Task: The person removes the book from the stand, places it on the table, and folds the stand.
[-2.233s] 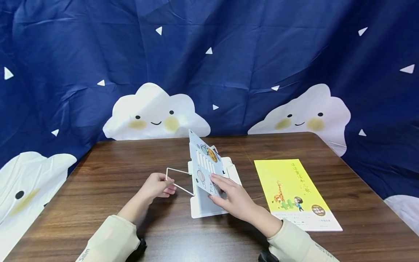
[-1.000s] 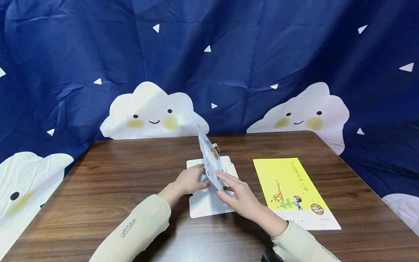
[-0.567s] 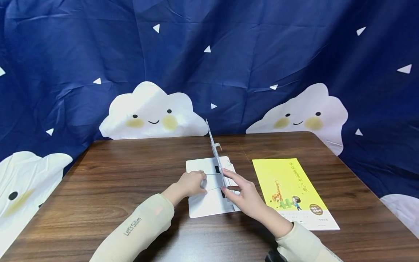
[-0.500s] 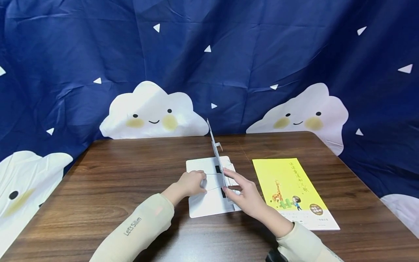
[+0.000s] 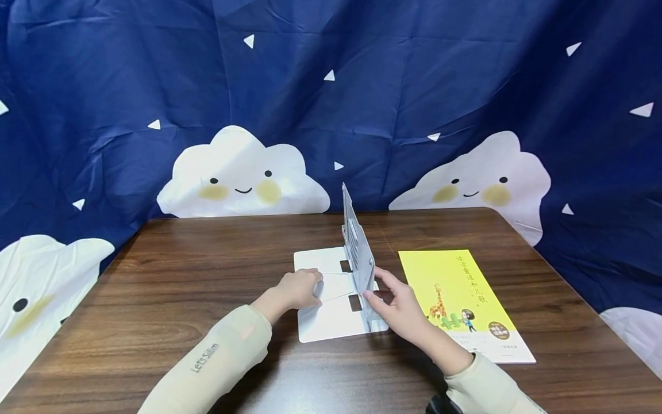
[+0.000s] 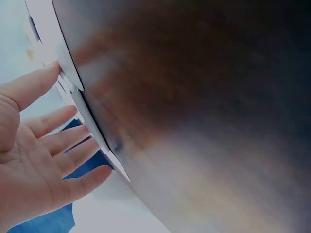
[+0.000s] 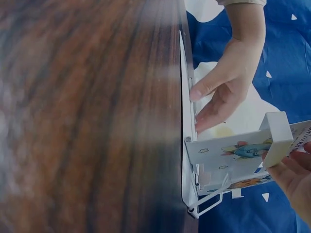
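A white metal book stand has a flat base plate (image 5: 326, 326) on the table and a hinged panel (image 5: 358, 247) standing nearly upright over it. Cartoon prints on the panel show in the right wrist view, beside a white lip (image 7: 279, 138). My right hand (image 5: 402, 307) pinches the panel's near right edge between thumb and fingers. At the base's left edge, my left hand (image 5: 297, 289) touches the stand near the thin wire support (image 5: 337, 296), which lies across the plate. In the left wrist view its fingers (image 6: 73, 158) are mostly straight and spread.
A yellow book (image 5: 424, 270) with a giraffe on its cover lies right of the stand, close to my right hand. Both rest on a dark wooden table (image 5: 207, 259). Behind it hangs a blue cloth (image 5: 372, 103) with white clouds.
The left hand has let go of the wire support and moved right onto the base. The wire has swung down onto the plate. The right hand has tilted the panel up and rightward.
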`<action>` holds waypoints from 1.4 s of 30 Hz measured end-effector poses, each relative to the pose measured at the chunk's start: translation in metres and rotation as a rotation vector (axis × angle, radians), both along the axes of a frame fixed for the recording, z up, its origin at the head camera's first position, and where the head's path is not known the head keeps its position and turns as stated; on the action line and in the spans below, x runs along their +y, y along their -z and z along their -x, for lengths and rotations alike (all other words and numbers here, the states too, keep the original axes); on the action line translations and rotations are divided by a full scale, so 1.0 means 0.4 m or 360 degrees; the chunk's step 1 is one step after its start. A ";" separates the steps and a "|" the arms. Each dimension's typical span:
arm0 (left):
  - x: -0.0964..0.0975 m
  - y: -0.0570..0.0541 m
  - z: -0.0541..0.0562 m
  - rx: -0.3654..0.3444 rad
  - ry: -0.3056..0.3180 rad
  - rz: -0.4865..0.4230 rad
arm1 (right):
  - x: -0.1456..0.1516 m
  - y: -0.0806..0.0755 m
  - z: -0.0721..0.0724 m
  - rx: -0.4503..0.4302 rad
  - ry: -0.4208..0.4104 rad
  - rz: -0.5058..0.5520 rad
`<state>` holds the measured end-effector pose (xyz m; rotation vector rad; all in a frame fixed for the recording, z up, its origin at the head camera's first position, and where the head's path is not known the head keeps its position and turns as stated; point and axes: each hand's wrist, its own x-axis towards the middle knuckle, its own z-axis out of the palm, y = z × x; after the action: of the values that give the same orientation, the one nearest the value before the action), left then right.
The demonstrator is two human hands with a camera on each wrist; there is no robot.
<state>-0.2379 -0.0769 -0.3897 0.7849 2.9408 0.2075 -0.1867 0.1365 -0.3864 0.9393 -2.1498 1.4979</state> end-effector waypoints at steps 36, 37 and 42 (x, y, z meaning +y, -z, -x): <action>-0.070 -0.194 -0.139 -0.0822 -0.0232 -0.2092 | -0.089 -0.024 -0.014 0.0274 0.0109 -0.0528; -0.072 -0.194 -0.146 -0.0790 -0.0252 -0.2070 | -0.094 -0.023 -0.014 0.0301 0.0123 -0.0551; -0.089 -0.191 -0.173 -0.0666 -0.0284 -0.1923 | -0.119 -0.019 -0.019 0.0371 0.0170 -0.0664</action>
<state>-0.1686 -0.1124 -0.3133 0.4127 2.2320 1.9527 -0.1790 0.0889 -0.3788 1.0508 -2.3334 0.8551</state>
